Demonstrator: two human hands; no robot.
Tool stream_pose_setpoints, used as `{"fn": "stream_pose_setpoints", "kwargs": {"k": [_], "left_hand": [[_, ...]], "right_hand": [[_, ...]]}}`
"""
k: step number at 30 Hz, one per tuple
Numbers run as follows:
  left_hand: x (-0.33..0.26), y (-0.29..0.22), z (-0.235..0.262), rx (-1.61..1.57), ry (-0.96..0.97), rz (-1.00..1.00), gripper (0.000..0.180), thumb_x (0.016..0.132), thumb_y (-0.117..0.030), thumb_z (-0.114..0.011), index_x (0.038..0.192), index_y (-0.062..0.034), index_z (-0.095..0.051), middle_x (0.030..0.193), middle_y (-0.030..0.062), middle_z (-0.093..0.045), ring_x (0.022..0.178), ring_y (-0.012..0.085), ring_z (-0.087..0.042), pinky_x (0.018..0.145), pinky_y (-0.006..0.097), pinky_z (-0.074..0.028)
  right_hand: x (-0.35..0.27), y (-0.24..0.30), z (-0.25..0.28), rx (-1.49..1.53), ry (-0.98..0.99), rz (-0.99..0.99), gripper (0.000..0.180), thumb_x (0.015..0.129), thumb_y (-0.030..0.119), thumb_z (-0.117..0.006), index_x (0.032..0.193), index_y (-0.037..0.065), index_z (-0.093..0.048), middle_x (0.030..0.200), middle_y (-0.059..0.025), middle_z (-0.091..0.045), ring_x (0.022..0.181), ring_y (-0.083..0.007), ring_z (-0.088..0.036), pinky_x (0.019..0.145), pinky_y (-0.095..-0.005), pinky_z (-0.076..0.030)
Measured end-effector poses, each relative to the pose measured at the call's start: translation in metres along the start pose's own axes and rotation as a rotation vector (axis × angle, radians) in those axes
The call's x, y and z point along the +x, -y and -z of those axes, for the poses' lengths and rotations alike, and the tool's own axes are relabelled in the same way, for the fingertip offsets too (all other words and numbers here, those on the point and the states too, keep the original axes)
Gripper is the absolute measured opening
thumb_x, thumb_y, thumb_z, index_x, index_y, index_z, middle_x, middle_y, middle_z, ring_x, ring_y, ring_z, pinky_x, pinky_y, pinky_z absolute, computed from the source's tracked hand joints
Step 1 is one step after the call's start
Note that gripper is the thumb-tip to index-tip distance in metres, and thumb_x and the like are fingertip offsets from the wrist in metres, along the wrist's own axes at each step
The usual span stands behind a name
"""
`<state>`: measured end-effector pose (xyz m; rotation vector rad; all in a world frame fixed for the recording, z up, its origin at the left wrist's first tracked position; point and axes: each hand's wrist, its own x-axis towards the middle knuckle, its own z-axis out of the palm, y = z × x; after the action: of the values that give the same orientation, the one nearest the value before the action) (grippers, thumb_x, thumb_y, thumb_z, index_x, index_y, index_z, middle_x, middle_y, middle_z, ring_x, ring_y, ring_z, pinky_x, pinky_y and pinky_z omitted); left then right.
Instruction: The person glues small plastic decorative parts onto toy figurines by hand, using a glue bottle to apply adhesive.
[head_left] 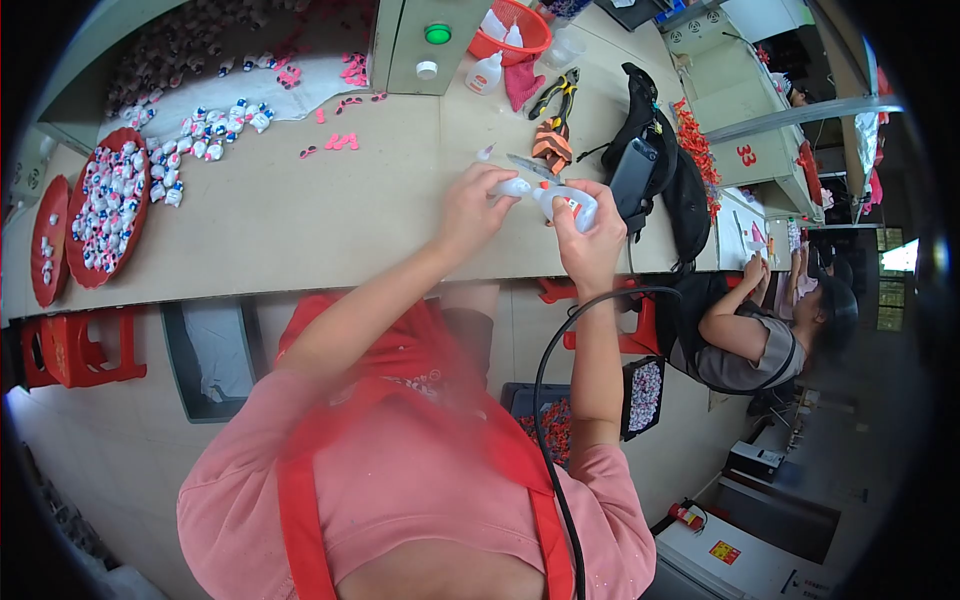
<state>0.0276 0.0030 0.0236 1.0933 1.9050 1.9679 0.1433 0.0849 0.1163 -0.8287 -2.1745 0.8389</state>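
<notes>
Left hand [470,208] pinches a white piece [513,187]; right hand [594,243] grips a squeeze bottle [579,206], probably light, soft, best held mid-body.

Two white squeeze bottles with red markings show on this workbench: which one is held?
The bottle in the right hand; the other bottle, beside the red basket, is untouched by either hand.

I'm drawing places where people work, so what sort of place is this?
Probably a workshop or small factory: there's a red tray heaped with little white pieces, pliers on a long worktable, and another person seated farther right.
</notes>
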Motion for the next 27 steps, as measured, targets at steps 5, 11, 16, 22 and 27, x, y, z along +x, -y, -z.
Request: {"fn": "stream_pose_setpoints", "kwargs": {"k": [5,11,16,22,27], "left_hand": [[0.000,0.002,-0.001,0.002,-0.006,0.002,0.031,0.076,-0.002,-0.070,0.107,-0.0059,-0.066,0.104,0.0091,-0.062,0.090,0.0227,-0.063,0.073,0.031,-0.053],[0.000,0.002,-0.002,0.016,-0.006,-0.007,0.030,0.076,-0.003,-0.070,0.107,-0.0059,-0.066,0.104,0.0089,-0.063,0.089,0.0221,-0.063,0.073,0.031,-0.052],[0.001,-0.002,-0.001,0.012,-0.034,-0.015,0.029,0.076,-0.005,-0.073,0.104,-0.0044,-0.065,0.100,0.0099,-0.061,0.086,0.0263,-0.062,0.071,0.033,-0.053],[0.003,-0.001,-0.001,-0.037,-0.053,0.066,0.028,0.076,-0.006,-0.072,0.103,-0.0046,-0.065,0.098,0.0102,-0.062,0.083,0.0252,-0.062,0.070,0.031,-0.051],[0.004,0.002,0.002,-0.002,-0.083,0.128,0.028,0.075,-0.009,-0.074,0.102,-0.0049,-0.066,0.096,0.0108,-0.063,0.083,0.0270,-0.062,0.073,0.033,-0.050]], "right_hand": [[0.001,-0.001,-0.001,0.025,-0.011,-0.011,0.022,0.077,0.013,-0.068,0.095,0.003,-0.063,0.079,-0.0126,-0.069,0.070,-0.0215,-0.069,0.067,-0.0309,-0.053],[0.000,-0.002,-0.001,0.027,-0.022,-0.017,0.022,0.077,0.013,-0.068,0.096,0.002,-0.063,0.078,-0.0122,-0.069,0.069,-0.0200,-0.069,0.066,-0.0302,-0.053],[-0.001,-0.009,-0.003,0.075,-0.027,-0.065,0.025,0.076,0.013,-0.069,0.097,0.002,-0.063,0.079,-0.0125,-0.069,0.070,-0.0178,-0.067,0.067,-0.0290,-0.052],[-0.008,-0.017,-0.007,0.330,-0.056,-0.208,0.027,0.080,0.014,-0.068,0.101,-0.004,-0.063,0.092,-0.0085,-0.069,0.080,-0.0144,-0.064,0.071,-0.0277,-0.051],[-0.005,-0.030,-0.009,0.694,0.023,-0.409,0.041,0.082,0.016,-0.068,0.117,-0.004,-0.059,0.098,-0.0076,-0.065,0.078,-0.0116,-0.063,0.061,-0.0236,-0.048]]}}
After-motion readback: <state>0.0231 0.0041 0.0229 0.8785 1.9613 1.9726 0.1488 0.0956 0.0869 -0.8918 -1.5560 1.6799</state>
